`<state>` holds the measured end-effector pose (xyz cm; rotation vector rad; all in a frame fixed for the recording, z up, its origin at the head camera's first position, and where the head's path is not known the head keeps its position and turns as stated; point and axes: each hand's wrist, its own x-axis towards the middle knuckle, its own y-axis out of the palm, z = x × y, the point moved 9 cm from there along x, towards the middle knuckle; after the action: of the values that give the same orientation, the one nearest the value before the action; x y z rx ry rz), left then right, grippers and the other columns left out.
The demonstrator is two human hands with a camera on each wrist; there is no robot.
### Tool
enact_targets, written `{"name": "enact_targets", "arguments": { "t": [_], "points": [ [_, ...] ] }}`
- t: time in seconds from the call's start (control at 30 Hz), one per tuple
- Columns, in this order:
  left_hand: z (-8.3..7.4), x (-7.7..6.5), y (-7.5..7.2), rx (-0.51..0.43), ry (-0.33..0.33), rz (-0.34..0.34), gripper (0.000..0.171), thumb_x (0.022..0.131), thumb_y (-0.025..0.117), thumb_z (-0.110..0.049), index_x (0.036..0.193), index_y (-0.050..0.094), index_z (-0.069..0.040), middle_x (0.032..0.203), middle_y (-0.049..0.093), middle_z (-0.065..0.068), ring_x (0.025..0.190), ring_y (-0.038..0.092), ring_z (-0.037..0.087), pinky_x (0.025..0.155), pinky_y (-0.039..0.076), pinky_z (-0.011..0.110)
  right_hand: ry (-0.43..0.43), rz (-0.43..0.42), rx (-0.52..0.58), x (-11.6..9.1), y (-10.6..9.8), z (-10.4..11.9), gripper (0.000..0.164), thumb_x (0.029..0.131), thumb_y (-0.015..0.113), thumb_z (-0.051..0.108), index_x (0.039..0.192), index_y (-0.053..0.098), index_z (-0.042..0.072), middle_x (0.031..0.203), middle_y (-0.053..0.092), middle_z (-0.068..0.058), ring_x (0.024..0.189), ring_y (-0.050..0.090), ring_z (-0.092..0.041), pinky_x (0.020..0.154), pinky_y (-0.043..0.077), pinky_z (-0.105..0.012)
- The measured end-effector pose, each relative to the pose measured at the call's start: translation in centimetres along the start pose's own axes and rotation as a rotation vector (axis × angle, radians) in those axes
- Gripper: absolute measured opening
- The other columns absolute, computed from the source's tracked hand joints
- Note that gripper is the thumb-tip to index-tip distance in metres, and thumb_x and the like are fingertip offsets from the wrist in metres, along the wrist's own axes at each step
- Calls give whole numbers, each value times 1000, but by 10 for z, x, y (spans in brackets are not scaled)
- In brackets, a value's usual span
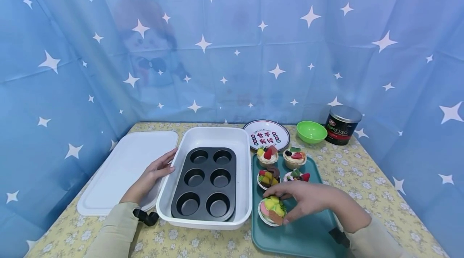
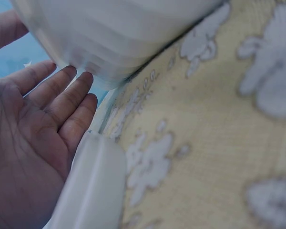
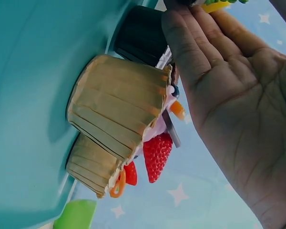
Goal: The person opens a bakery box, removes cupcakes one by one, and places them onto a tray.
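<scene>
My left hand (image 1: 156, 175) rests its fingers at the left side of a white plastic bin (image 1: 204, 136). In the left wrist view those fingers lie nearly straight against the bin's outer wall. A black six-cup muffin pan (image 1: 203, 187) lies inside the bin. My right hand (image 1: 308, 201) reaches over a teal tray (image 1: 297, 240), thumb and fingers spread about the front fruit-topped cupcake (image 1: 272, 211). From the right wrist, its fingers look straight, with yellow and green topping just past the fingertips. Several more cupcakes (image 3: 119, 105) stand behind, one partly covered by this hand.
A white lid (image 1: 127, 169) lies left of the bin. Behind the tray are a printed plate (image 1: 266, 134), a green bowl (image 1: 311, 132) and an espresso tin (image 1: 342, 125). A starry blue curtain (image 1: 232, 64) hangs beyond the flowered tablecloth (image 1: 362, 181).
</scene>
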<state>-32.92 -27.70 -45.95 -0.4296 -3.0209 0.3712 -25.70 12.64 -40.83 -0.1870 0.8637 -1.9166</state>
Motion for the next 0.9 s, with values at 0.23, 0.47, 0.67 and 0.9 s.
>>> {"name": "enact_targets", "arguments": {
  "t": [0.23,0.47,0.67,0.9],
  "points": [
    [-1,2,2,18,14,5,65,102,56,-29,161,28,-28,163,32,1,146,33,32,112,30,56,-51,-2,76,-2,-2,4,65,89,79,28,146,52,15,145,54,-3,130,53,-16,106,44,-45],
    [0,6,1,29,24,6,65,101,56,-30,160,29,-28,162,33,1,148,30,28,111,31,52,-63,-28,91,-2,-6,7,61,89,79,29,144,53,23,145,54,-2,131,54,-22,107,43,-47],
    [-3,6,-2,74,32,-12,64,103,55,-30,161,28,-23,161,35,6,147,32,31,108,38,43,-99,-16,121,-2,-10,12,63,90,78,26,146,51,15,146,54,-8,132,53,-29,106,44,-45],
    [-18,1,-12,170,61,-80,63,104,55,-27,160,30,-17,162,33,11,148,29,37,114,25,61,-191,-50,124,-2,-26,22,60,92,75,20,146,50,8,145,54,-13,134,51,-31,108,42,-46]
  ]
}}
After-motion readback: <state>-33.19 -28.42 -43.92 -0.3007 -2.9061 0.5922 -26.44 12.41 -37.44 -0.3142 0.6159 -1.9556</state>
